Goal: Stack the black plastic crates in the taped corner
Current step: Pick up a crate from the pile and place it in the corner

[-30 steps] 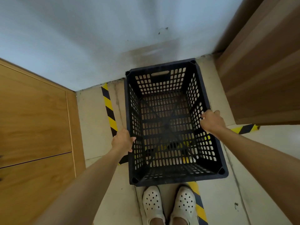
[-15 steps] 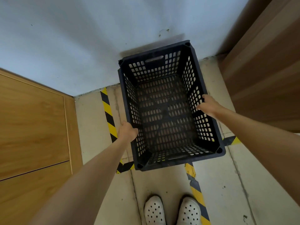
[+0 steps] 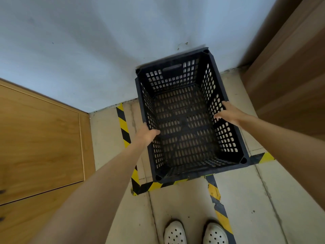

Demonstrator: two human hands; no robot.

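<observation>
Black plastic crate (image 3: 190,118) sits in the corner marked by yellow-and-black tape (image 3: 123,125), its far end against the wall (image 3: 105,50). Whether it rests on the floor (image 3: 175,205) or on another crate cannot be told. Placement appears nearly complete; release and any further crates remain. The left hand (image 3: 146,134) and right hand (image 3: 228,114) each grasp a side rim. The crate is perforated, empty and upright, with a handle slot at its far end.
</observation>
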